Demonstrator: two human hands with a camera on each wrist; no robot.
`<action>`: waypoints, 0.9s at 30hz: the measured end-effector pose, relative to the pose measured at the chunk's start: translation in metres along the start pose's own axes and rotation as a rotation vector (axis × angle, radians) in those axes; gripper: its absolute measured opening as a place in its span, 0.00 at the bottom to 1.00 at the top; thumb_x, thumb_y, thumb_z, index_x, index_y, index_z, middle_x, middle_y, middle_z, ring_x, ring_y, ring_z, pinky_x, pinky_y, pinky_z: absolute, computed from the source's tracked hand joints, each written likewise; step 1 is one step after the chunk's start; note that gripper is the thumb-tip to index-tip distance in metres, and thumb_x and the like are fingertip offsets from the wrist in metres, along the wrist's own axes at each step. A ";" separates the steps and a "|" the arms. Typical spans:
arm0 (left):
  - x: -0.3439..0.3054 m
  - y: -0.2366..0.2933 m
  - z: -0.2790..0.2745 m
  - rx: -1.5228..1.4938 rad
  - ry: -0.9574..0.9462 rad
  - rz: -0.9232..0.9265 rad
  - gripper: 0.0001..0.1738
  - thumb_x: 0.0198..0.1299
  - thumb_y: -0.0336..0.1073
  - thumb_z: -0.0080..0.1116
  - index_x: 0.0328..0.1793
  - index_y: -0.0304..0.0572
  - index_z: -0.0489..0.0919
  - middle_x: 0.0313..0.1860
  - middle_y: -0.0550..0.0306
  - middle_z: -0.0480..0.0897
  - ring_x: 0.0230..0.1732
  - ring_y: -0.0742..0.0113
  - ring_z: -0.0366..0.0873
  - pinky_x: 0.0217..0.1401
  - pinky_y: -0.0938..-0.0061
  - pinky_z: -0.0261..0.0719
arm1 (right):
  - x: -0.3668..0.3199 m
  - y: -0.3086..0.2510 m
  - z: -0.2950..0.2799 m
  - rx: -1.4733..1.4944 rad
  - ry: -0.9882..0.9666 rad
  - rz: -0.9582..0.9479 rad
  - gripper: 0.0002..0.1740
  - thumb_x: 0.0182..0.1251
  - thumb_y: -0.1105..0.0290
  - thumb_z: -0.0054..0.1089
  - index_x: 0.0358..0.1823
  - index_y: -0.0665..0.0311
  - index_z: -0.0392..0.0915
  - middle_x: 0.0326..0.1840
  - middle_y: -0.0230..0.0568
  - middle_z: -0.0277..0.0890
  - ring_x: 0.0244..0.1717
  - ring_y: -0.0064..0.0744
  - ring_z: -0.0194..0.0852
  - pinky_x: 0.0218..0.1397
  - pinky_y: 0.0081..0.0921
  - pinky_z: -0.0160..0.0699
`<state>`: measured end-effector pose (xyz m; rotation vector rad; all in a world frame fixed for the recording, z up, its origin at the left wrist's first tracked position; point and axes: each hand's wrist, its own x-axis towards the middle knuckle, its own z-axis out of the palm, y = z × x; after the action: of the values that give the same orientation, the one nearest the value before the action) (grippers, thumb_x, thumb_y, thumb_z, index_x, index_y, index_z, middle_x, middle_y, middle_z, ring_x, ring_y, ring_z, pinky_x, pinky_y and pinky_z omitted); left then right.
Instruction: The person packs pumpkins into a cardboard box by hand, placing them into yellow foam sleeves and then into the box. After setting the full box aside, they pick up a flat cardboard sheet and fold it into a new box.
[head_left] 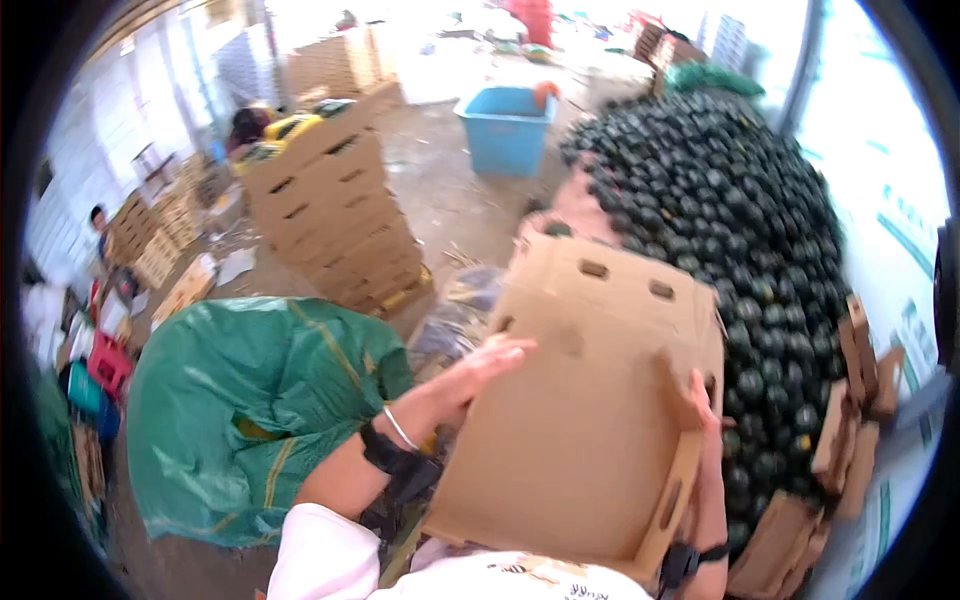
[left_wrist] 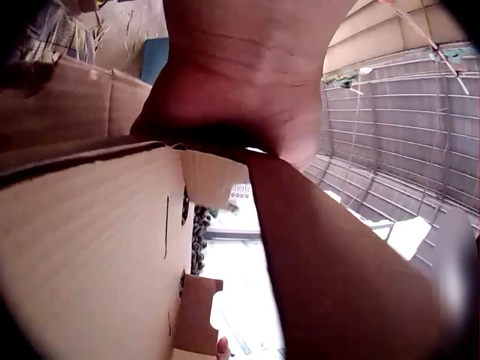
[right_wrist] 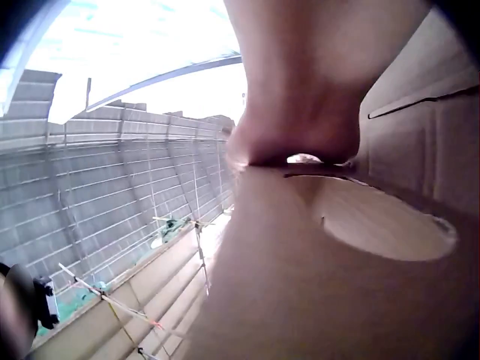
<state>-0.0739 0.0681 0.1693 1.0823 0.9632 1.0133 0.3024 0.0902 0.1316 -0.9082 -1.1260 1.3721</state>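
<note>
Head view now: cardboard tray (head_left: 560, 420) at lower centre, likely light, stiffish, quick to crease, best gripped by its upturned right wall (head_left: 682, 462). Left hand (head_left: 492, 360) at the left edge, fingers nearly straight; right hand (head_left: 702, 400) at the right edge, hold hard to tell. Upper centre, blue tub (head_left: 505, 148), contents unclear; upper left, stacked boxes (head_left: 335, 215) topped with something yellow (head_left: 293, 127); lower left, green sack (head_left: 215, 400). Over to left wrist: fingers hidden. Right wrist: rounded slot (right_wrist: 386, 217), right side, a likely fingerhold.
</note>
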 end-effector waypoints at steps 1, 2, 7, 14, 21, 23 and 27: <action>0.000 -0.002 -0.004 0.056 0.005 0.055 0.27 0.69 0.44 0.53 0.69 0.40 0.67 0.58 0.52 0.76 0.61 0.65 0.72 0.60 0.67 0.74 | 0.004 0.008 -0.009 0.037 -0.097 -0.054 0.31 0.70 0.56 0.46 0.67 0.71 0.64 0.77 0.43 0.56 0.63 0.32 0.68 0.66 0.30 0.66; 0.000 -0.004 -0.009 0.112 0.014 0.109 0.26 0.70 0.47 0.52 0.67 0.39 0.70 0.56 0.54 0.77 0.60 0.66 0.72 0.61 0.68 0.74 | 0.008 0.015 -0.028 0.074 -0.190 -0.101 0.26 0.70 0.59 0.44 0.60 0.70 0.74 0.75 0.45 0.60 0.55 0.29 0.75 0.59 0.28 0.73; -0.007 -0.022 0.014 -0.107 0.223 0.425 0.23 0.73 0.55 0.43 0.48 0.44 0.78 0.46 0.62 0.80 0.51 0.71 0.76 0.55 0.72 0.75 | 0.043 0.057 -0.049 0.339 -0.278 -0.026 0.20 0.68 0.57 0.48 0.34 0.69 0.78 0.59 0.46 0.74 0.43 0.31 0.78 0.51 0.31 0.75; 0.010 0.041 -0.020 0.648 -0.443 0.043 0.24 0.64 0.52 0.59 0.56 0.40 0.77 0.52 0.58 0.81 0.53 0.69 0.77 0.56 0.71 0.75 | 0.032 -0.079 -0.007 -0.749 -0.684 0.440 0.24 0.53 0.57 0.73 0.42 0.69 0.78 0.37 0.38 0.78 0.40 0.36 0.78 0.48 0.32 0.77; 0.042 0.010 0.046 1.655 -0.368 0.432 0.15 0.47 0.40 0.66 0.40 0.43 0.82 0.41 0.47 0.84 0.45 0.46 0.82 0.45 0.55 0.80 | 0.024 -0.051 0.035 -1.835 -0.667 -0.379 0.16 0.56 0.64 0.67 0.38 0.66 0.75 0.35 0.47 0.75 0.39 0.47 0.77 0.42 0.37 0.75; 0.039 0.018 0.047 1.623 -0.327 0.538 0.16 0.48 0.41 0.66 0.42 0.42 0.81 0.43 0.46 0.83 0.49 0.47 0.81 0.49 0.55 0.79 | 0.020 -0.073 0.028 -1.855 -0.518 -0.258 0.17 0.59 0.66 0.64 0.47 0.65 0.74 0.43 0.49 0.76 0.45 0.48 0.76 0.47 0.36 0.75; 0.035 0.062 0.001 0.883 0.363 1.297 0.40 0.50 0.47 0.68 0.67 0.37 0.67 0.59 0.40 0.74 0.62 0.48 0.72 0.61 0.58 0.73 | -0.006 -0.105 -0.053 -1.821 -0.044 -0.088 0.24 0.70 0.64 0.56 0.65 0.63 0.69 0.60 0.49 0.75 0.59 0.50 0.73 0.58 0.35 0.74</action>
<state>-0.0740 0.1117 0.2256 2.4773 0.9734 1.9312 0.3821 0.0868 0.2187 -1.9377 -2.3591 -0.1048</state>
